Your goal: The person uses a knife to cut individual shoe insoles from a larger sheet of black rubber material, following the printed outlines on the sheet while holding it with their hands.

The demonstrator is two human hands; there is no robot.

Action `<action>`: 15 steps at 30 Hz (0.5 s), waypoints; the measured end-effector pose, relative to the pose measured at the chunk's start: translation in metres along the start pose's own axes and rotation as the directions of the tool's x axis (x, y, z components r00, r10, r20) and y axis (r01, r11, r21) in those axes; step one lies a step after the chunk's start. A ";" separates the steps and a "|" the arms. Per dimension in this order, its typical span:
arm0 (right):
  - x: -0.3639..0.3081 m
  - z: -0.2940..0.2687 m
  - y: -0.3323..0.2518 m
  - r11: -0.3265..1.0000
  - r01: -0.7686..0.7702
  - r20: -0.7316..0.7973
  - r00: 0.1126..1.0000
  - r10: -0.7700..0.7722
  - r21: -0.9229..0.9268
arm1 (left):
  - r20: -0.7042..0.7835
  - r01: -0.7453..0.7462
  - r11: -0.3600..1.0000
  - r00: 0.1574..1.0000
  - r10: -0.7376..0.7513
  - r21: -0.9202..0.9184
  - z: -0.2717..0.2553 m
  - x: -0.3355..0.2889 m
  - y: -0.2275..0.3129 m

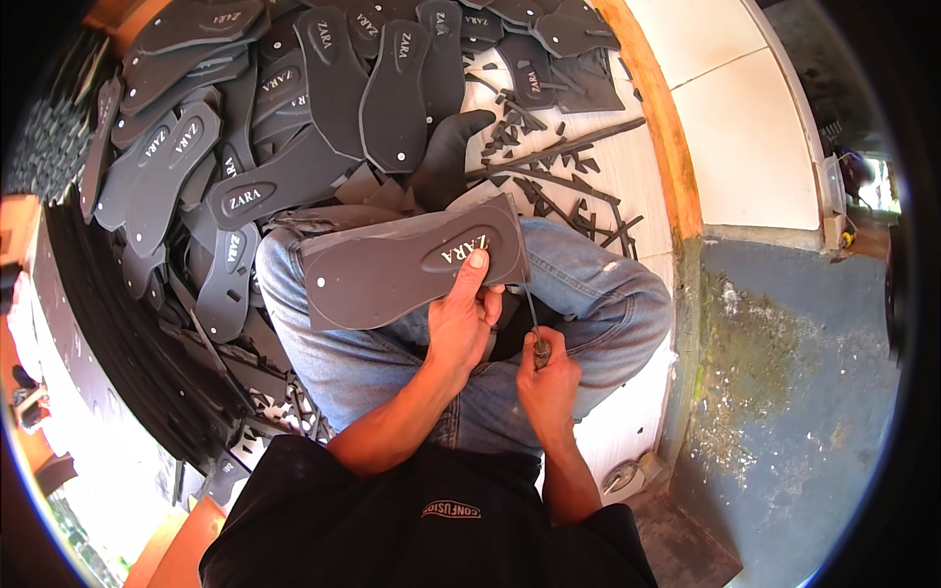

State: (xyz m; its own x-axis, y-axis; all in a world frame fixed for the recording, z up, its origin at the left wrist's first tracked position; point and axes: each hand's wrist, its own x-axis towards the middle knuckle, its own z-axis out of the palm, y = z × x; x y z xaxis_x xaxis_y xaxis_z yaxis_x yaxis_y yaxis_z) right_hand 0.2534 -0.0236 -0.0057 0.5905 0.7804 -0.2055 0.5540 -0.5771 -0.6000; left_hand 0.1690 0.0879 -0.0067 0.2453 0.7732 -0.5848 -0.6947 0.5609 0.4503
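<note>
My left hand point(463, 323) grips a dark grey foam sandal-sole sheet point(377, 269) over my lap, thumb on top near the white lettering and fingers underneath. The sheet carries a sole outline, a raised oval at its right end and a white dot at its left. In my closed right hand point(549, 382) is a thin-bladed knife point(540, 349), its handle upright in the fist. The narrow blade points up and meets the sheet's lower right edge; whether it has entered the foam I cannot tell.
Beyond my crossed legs point(608, 304) lies a heap of cut-out soles point(397, 93). Small black offcuts point(578, 162) litter the pale tiles on the right. Long dark foam strips point(127, 314) are stacked at the left. A wooden edge point(671, 137) borders the tiles.
</note>
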 end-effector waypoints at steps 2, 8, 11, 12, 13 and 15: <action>-0.002 0.009 0.002 1.000 0.029 -0.034 0.999 -0.029 0.005 | 0.026 0.027 1.000 0.999 -0.026 -0.013 -0.005 -0.003 0.002; 0.001 0.015 -0.004 0.999 0.042 0.009 0.999 -0.042 0.009 | 0.030 -0.005 1.000 1.000 0.005 -0.006 -0.010 -0.006 0.005; 0.004 0.017 -0.007 0.990 0.134 -0.052 0.990 -0.133 0.031 | 0.047 -0.015 1.000 0.999 0.015 0.002 -0.012 -0.008 0.004; 0.006 0.015 -0.009 0.991 0.130 -0.030 0.991 -0.129 0.017 | 0.053 -0.015 1.000 0.998 0.015 0.004 -0.013 -0.008 0.004; 0.008 0.012 -0.011 0.992 0.124 -0.005 0.992 -0.124 0.002 | 0.057 -0.004 1.000 0.998 0.003 0.011 -0.016 -0.009 0.003; 0.012 0.010 -0.015 0.993 0.113 0.038 0.993 -0.112 -0.017 | 0.065 0.018 1.000 0.998 -0.020 0.026 -0.021 -0.010 0.002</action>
State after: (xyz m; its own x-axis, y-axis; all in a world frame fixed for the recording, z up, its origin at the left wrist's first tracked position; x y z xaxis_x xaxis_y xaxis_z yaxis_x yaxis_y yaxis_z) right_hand 0.2465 -0.0031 -0.0066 0.5019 0.8488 -0.1665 0.6267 -0.4895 -0.6063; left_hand 0.1506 0.0749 -0.0140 0.3022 0.7797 -0.5484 -0.6725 0.5821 0.4570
